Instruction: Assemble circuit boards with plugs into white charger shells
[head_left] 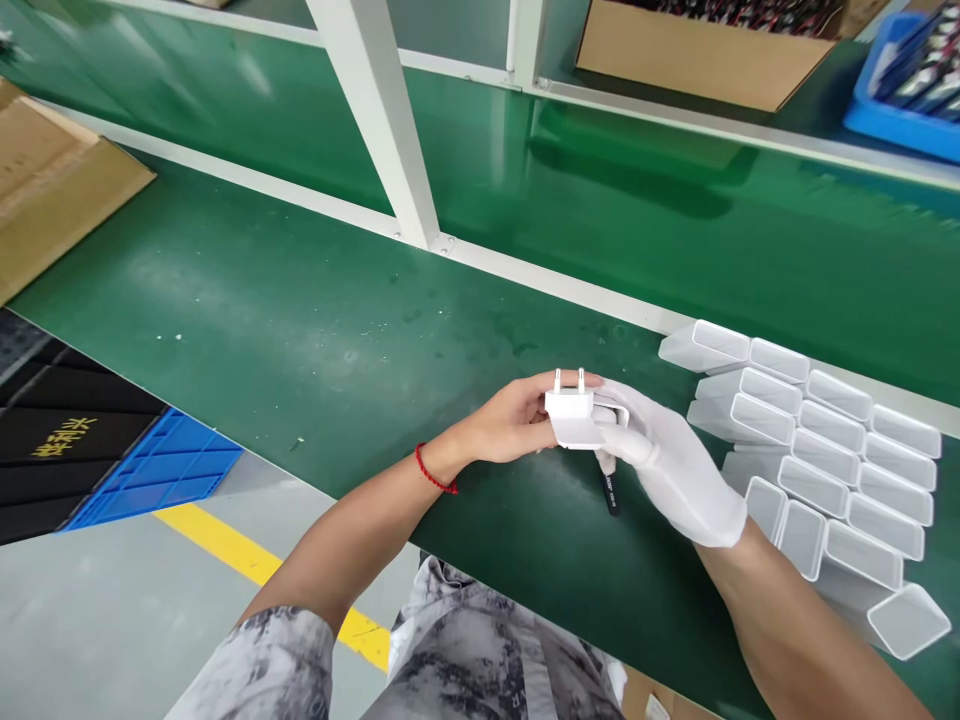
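A white plug adapter (571,418) with two metal pins pointing away from me is held over the green bench. My left hand (517,418), bare with a red cord at the wrist, grips its left side between thumb and fingers. On its right side my right hand (660,455), in a white glove, has its fingers closed round the white housing and a whitish part beside it. A black tool or tag (612,494) with small pale lettering sticks out below the gloved fingers; its upper end is hidden.
Several white, open-topped rectangular casings (825,455) stand in rows at the right. A cardboard flap (67,190) lies at the left. A white post (390,130) rises behind. The upper shelf holds a cardboard box (697,55) and a blue bin (900,125); black-and-blue crates (157,475) stand at lower left.
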